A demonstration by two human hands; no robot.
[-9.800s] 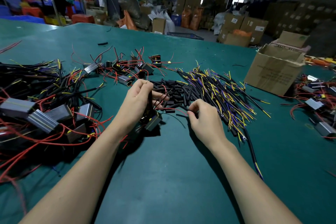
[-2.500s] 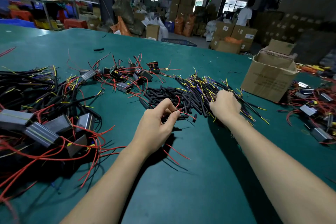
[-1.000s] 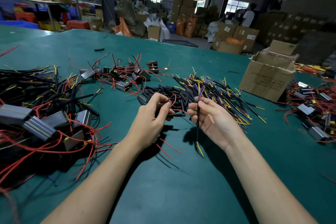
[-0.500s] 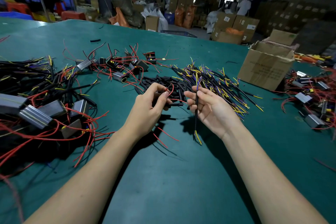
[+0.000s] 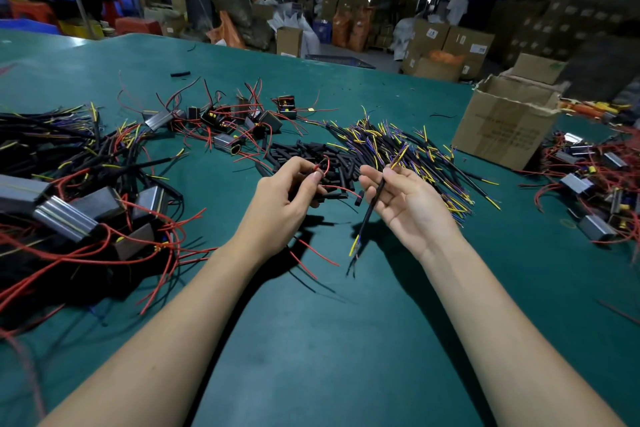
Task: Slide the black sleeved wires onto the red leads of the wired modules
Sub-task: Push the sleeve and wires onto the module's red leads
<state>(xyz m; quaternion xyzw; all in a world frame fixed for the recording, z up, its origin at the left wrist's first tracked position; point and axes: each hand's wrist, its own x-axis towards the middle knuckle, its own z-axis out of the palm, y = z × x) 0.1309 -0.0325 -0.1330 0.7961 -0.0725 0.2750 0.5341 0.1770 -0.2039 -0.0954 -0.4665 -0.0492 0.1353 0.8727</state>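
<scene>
Sleeved wire point(image 5: 372, 202): black, pinched in right hand point(image 5: 408, 204), hanging slanted above the table point(image 5: 329, 340), yellow tips down.
Red lead point(image 5: 325, 166): looped at left hand point(image 5: 280, 204) fingertips, curled around it and a dark part, likely a module.
Step in hand: judged as lining up sleeve mouth with lead tip.
Doing it well: straighten lead, grip near tip, feed coaxially.
Surroundings: loose sleeves point(image 5: 311, 156), wire pile point(image 5: 398, 149), cardboard box point(image 5: 505, 125).

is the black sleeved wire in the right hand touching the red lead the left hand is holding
Apart. The head view shows green table between the black sleeved wire held by the right hand and the red lead pinched by the left hand.
</scene>
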